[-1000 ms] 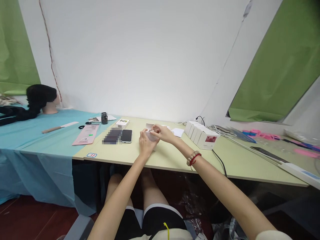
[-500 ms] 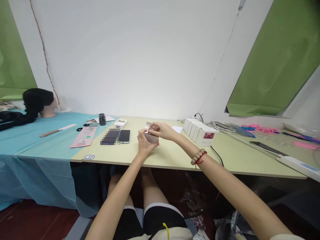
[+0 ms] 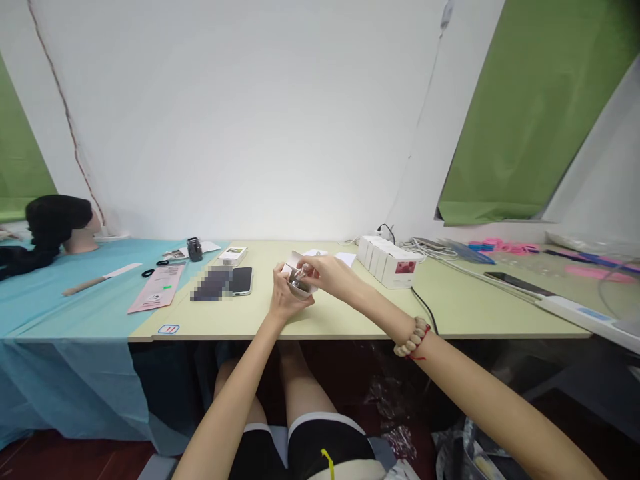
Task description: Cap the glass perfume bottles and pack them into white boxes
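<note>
My left hand (image 3: 284, 299) is closed around a small white box (image 3: 295, 257) with its top flaps standing open, held just above the table. Its mouth tilts toward me, and a dark inside with something small and shiny shows there. Fingertips of my right hand (image 3: 327, 272) pinch a small, pale, shiny piece (image 3: 301, 272) at the opening; its kind is too small to make out. Behind the right hand lies white paper (image 3: 346, 258), partly covered by it.
To the right stands a row of white boxes (image 3: 385, 261) with cables behind. On the left are a phone (image 3: 243, 281), a small carton (image 3: 233, 255), a pink sheet (image 3: 157, 288), a knife (image 3: 103, 278), a dark jar (image 3: 195, 249) and a wigged mannequin head (image 3: 63, 223). A power strip (image 3: 575, 315) lies far right.
My right fingers have drawn the small pale piece into sight at the box mouth. The box now tips more toward me, and my right wrist is lower. The whole view has shifted slightly.
</note>
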### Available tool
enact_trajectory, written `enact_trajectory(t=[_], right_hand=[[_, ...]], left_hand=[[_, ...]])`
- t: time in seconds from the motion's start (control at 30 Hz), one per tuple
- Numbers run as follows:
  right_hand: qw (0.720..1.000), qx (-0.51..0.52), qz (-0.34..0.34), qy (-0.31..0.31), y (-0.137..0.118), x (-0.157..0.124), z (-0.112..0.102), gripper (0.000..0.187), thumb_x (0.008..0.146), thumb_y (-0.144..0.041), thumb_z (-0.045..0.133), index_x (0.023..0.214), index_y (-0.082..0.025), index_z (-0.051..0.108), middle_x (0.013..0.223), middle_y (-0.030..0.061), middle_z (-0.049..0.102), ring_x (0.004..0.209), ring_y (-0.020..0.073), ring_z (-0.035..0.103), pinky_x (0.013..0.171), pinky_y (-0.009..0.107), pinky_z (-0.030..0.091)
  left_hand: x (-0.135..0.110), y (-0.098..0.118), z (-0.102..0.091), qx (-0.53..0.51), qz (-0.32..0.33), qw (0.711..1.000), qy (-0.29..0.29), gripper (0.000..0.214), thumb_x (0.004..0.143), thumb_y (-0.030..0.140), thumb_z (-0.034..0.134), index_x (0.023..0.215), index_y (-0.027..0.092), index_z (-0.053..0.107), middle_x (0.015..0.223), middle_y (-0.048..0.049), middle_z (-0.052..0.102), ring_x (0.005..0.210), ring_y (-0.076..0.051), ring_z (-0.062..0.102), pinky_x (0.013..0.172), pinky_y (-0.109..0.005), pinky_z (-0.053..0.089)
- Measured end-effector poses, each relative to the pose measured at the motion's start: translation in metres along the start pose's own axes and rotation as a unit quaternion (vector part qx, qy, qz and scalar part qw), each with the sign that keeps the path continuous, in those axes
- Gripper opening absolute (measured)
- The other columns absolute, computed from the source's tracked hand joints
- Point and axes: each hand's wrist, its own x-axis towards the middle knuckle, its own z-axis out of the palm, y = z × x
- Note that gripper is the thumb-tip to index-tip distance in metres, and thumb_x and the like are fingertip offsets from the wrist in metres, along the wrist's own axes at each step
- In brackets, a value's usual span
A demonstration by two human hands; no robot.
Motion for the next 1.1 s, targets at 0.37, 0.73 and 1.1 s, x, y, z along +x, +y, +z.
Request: enact_trajectory(t=[0.37,0.73,1.1], right_hand=[[0.999,-0.031,-0.007,0.044,0.006,0.001,-0.022,0.020,0.085,-0.026,0.053,0.101,-0.023,0.065,0.093,0.0043,0.057,0.068,0.0101,0.054,0.062,0.022,0.036],[0.957,-0.148,0.202,-0.147,0.088,-0.007,0.042,0.016,0.071,-0.018,0.063,0.086,-0.020,0.069,0.086,0.0053,0.067,0.083,0.0192,0.060,0.064,0.024,0.039],[0.993,-0.046,0.017,-0.111,0.017,0.071,-0.013,0.019,0.075,-0.021,0.054,0.085,-0.025,0.070,0.069,-0.0010,0.067,0.062,0.0109,0.060,0.061,0.020,0.039]], left_hand=[[0.002,-0.003,0.000,-0.011,-0.028,0.999,0.033,0.058,0.054,0.032,0.070,0.096,0.020,0.031,0.108,-0.0108,0.040,0.104,-0.024,0.047,0.078,-0.038,0.046],[0.006,0.000,-0.005,-0.007,-0.227,0.974,-0.013,0.088,0.059,0.047,0.070,0.125,0.022,0.017,0.125,-0.0135,0.041,0.110,-0.024,0.049,0.086,-0.035,0.044],[0.005,-0.006,-0.001,0.032,-0.286,0.956,-0.062,0.076,0.058,0.046,0.069,0.118,0.020,0.030,0.108,-0.0107,0.054,0.096,-0.024,0.057,0.070,-0.033,0.046]])
